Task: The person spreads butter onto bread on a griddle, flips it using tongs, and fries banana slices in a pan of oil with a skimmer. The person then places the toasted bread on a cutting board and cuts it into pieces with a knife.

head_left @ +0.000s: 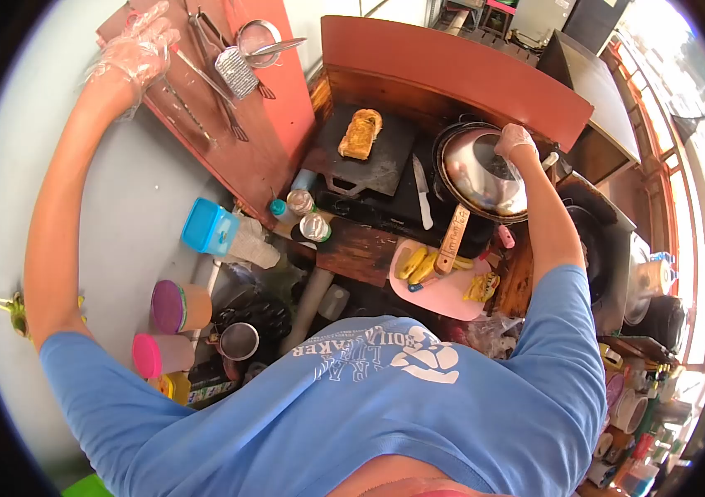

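At the upper left, my left hand (pixel 133 54) wears a clear plastic glove and reaches up to the red-brown board where utensils hang. Its fingers look apart, beside the upper end of a long-handled utensil (pixel 199 70); contact is unclear. A flat grater (pixel 236 73) and a strainer (pixel 259 41) hang nearby. My right hand (pixel 516 141), also gloved, is closed at the top of a shiny lid (pixel 472 161), its grip partly hidden. Beneath the lid is a dark pan (pixel 443 184) with a wooden handle (pixel 452 240). Toasted bread (pixel 360 134) lies on a black griddle (pixel 381 166).
A knife (pixel 421 190) lies between griddle and pan. Bananas (pixel 421 263) and a yellow packet (pixel 481 287) rest on a pink board (pixel 443 306). Jars (pixel 315 227) stand at the griddle's near left. A red-brown panel (pixel 452 70) rises behind the stove.
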Action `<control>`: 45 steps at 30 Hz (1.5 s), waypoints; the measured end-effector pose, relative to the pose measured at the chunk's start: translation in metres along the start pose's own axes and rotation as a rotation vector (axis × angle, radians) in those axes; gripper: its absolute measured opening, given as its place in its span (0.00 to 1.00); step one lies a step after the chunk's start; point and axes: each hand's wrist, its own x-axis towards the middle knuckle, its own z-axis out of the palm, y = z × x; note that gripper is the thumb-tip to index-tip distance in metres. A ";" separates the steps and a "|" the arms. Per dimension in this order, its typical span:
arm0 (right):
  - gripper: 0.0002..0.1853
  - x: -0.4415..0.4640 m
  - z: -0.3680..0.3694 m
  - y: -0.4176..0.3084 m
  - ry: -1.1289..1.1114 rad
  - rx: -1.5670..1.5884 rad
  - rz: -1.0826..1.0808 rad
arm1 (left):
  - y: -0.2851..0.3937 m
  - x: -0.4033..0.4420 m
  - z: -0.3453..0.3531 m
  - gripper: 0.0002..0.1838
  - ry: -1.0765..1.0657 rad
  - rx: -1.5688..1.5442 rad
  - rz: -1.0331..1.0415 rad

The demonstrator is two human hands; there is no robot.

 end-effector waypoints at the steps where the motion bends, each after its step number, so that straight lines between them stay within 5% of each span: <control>1: 0.15 0.009 0.009 0.003 0.042 -0.003 0.004 | 0.004 -0.006 -0.008 0.12 -0.005 -0.003 -0.003; 3: 0.15 0.021 0.024 0.007 0.064 -0.006 0.019 | 0.026 -0.021 -0.030 0.12 0.148 0.014 0.050; 5: 0.13 0.023 0.030 0.010 0.092 -0.028 0.020 | 0.091 -0.025 -0.100 0.08 -0.216 -0.255 -0.255; 7: 0.13 0.016 0.034 0.010 0.072 0.001 0.051 | 0.150 -0.059 -0.076 0.09 -0.057 -0.471 -0.166; 10: 0.14 0.014 0.041 0.014 0.122 -0.016 0.027 | 0.250 -0.070 -0.030 0.11 -0.168 -0.927 -0.285; 11: 0.14 0.009 0.040 0.012 0.117 -0.016 0.044 | 0.293 -0.079 0.028 0.14 0.005 -1.119 -0.341; 15: 0.25 -0.023 0.021 0.000 0.092 -0.045 0.060 | 0.397 -0.093 0.144 0.18 -0.513 -1.946 -0.902; 18: 0.24 -0.057 0.015 0.004 0.420 0.001 -0.053 | 0.413 -0.086 0.157 0.20 -0.736 -2.171 -1.248; 24: 0.19 -0.192 -0.007 0.002 0.483 0.295 0.090 | 0.429 -0.083 0.177 0.19 -0.845 -2.614 -1.117; 27: 0.15 -0.272 -0.002 -0.008 0.435 0.616 0.366 | 0.450 -0.032 0.189 0.14 -0.751 -2.799 -1.049; 35: 0.12 -0.425 0.062 -0.058 0.409 1.413 0.787 | 0.464 0.053 0.243 0.12 -0.643 -2.809 -1.005; 37: 0.12 -0.444 0.084 -0.065 0.354 1.478 0.882 | 0.450 0.050 0.253 0.11 -0.596 -2.463 -0.935; 38: 0.12 -0.452 0.091 -0.070 0.317 1.466 0.903 | 0.452 0.051 0.267 0.11 -0.396 -2.033 -0.841; 41: 0.13 -0.461 0.103 -0.086 0.222 1.480 0.951 | 0.412 0.047 0.208 0.19 -0.213 -1.302 -0.676; 43: 0.12 -0.462 0.110 -0.095 0.164 1.454 0.960 | 0.374 0.046 0.142 0.21 -0.350 -1.019 -0.517; 45: 0.12 -0.461 0.120 -0.100 0.082 1.406 0.941 | 0.397 0.030 0.155 0.23 -0.133 -0.851 -0.447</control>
